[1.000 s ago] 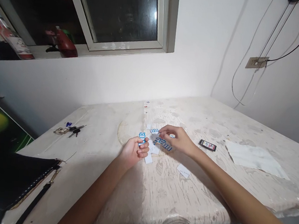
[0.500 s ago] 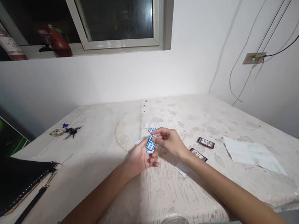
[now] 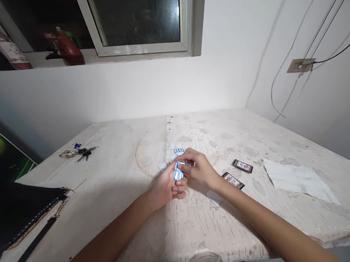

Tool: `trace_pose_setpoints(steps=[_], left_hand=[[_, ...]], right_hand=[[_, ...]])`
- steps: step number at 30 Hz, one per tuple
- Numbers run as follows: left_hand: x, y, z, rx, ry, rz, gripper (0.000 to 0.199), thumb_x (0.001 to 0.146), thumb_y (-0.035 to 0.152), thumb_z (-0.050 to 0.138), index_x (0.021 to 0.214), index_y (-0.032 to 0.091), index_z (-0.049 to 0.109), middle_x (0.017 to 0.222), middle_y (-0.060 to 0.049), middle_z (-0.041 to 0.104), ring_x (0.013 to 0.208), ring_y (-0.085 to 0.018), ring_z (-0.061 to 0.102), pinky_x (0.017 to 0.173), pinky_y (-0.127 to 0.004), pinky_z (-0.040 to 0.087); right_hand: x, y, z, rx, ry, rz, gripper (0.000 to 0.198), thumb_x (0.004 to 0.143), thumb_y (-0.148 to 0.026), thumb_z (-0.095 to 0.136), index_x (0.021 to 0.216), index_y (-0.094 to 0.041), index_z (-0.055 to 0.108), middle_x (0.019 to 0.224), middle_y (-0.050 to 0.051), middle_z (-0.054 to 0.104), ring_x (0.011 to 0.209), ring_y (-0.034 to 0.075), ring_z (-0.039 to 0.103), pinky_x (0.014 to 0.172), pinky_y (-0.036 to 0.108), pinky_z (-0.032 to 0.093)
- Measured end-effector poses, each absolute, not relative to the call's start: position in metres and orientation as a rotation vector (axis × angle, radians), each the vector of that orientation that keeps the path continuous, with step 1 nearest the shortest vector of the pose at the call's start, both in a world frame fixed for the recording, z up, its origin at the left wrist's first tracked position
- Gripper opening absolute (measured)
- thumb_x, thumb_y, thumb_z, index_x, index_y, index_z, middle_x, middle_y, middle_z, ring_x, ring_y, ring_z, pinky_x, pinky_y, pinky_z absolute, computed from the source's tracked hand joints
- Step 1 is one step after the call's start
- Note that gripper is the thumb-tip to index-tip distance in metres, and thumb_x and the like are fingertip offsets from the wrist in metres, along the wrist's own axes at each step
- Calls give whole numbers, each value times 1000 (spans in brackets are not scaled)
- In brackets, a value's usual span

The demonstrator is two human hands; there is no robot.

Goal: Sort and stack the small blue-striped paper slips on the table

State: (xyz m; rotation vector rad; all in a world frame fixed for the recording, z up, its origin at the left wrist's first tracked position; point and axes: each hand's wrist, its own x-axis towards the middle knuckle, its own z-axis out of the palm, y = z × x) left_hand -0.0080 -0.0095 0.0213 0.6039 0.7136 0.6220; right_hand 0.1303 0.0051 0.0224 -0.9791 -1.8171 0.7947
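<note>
My left hand (image 3: 169, 186) is closed round a small white card printed with blue-bordered boxes (image 3: 179, 174), held upright above the table. My right hand (image 3: 198, 166) reaches in from the right, its thumb and fingers pinching the card's upper part. Behind the hands lies a white strip with a row of blue boxes (image 3: 179, 151), partly covered by my right fingers. A small white paper square (image 3: 172, 146) is next to it, and another white scrap (image 3: 162, 166) sits just left of my left hand. Under my right forearm a white slip (image 3: 214, 197) shows in part.
Two flat black-edged packets with printed labels, one farther (image 3: 242, 166) and one nearer (image 3: 233, 180), lie right of my hands. Beyond them is a white sheet (image 3: 301, 182). Keys (image 3: 85, 152) and a black bag with a strap (image 3: 13, 214) are at left. A wall (image 3: 224, 78) bounds the table.
My right thumb and fingers have shifted down onto the card, covering more of its right side. More of the blue-box strip behind now shows. The view has shifted slightly.
</note>
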Motion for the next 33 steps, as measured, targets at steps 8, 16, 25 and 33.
trace_pose_setpoints(steps=[8,16,25,33], left_hand=[[-6,-12,20,746,772,602,52,84,58,21,68,17,47,46,6,28,34,-6,17,31,-19,26],[-10,-10,21,820,788,834,24,86,37,42,80,15,49,49,7,30,34,-4,21,35,-17,30],[-35,12,41,388,751,1209,31,89,22,29,66,13,47,42,6,25,30,-4,21,30,-14,18],[-35,10,40,403,762,1220,30,89,21,30,66,12,48,42,6,26,30,-3,22,30,-15,19]], right_hand=[[134,5,24,-881,-1700,1220,28,74,-16,53,102,-16,56,69,-1,51,59,11,49,58,25,40],[141,13,24,-922,-1796,813,34,81,-20,48,114,-16,48,84,3,56,72,14,53,68,29,43],[145,18,6,-978,-2432,442,35,75,-26,60,108,-13,58,99,11,56,96,23,50,81,34,42],[141,22,4,-784,-2543,368,13,81,-11,48,80,-15,60,81,6,58,83,17,51,73,28,39]])
